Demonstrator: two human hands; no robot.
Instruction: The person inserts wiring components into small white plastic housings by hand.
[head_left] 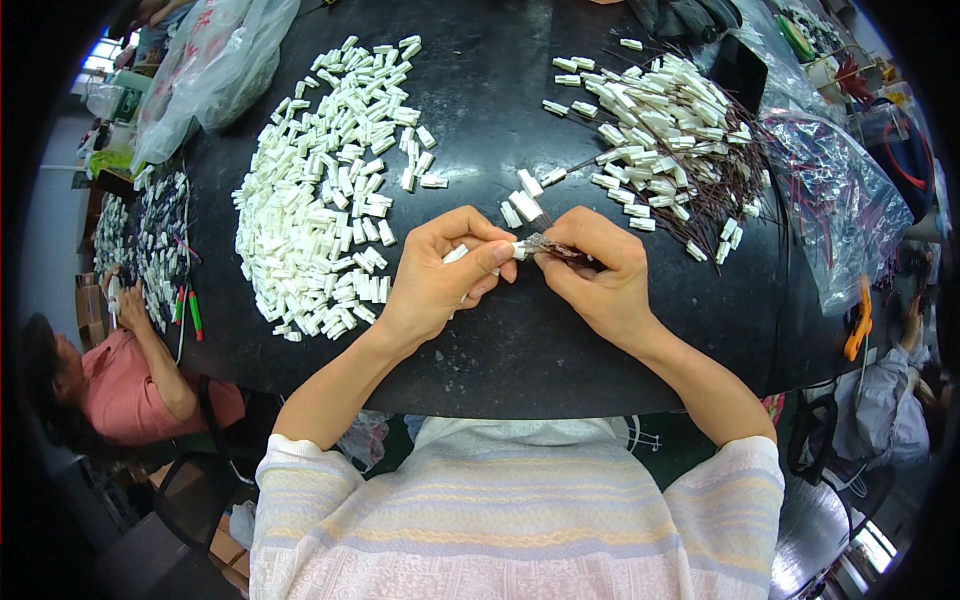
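My left hand (pixel 440 270) is closed in a pinch on a small white connector housing (pixel 519 251). Another white housing (pixel 456 254) lies against its curled fingers. My right hand (pixel 605 268) is closed on a bundle of thin dark brown wires (pixel 550 245), whose ends meet the pinched housing between both hands; whether a wire sits inside it I cannot tell. Just beyond the fingertips are several white housings (pixel 525 206) on wires. A large heap of loose white housings (pixel 310 215) spreads to the left. At the far right lies a pile of wired housings (pixel 665 120).
The black table (pixel 470 360) has a curved front edge near my body. Clear plastic bags lie at the far left (pixel 215 75) and right (pixel 835 200). Orange-handled scissors (pixel 858 320) hang by the right edge. A person in a pink top (pixel 130 385) works at left.
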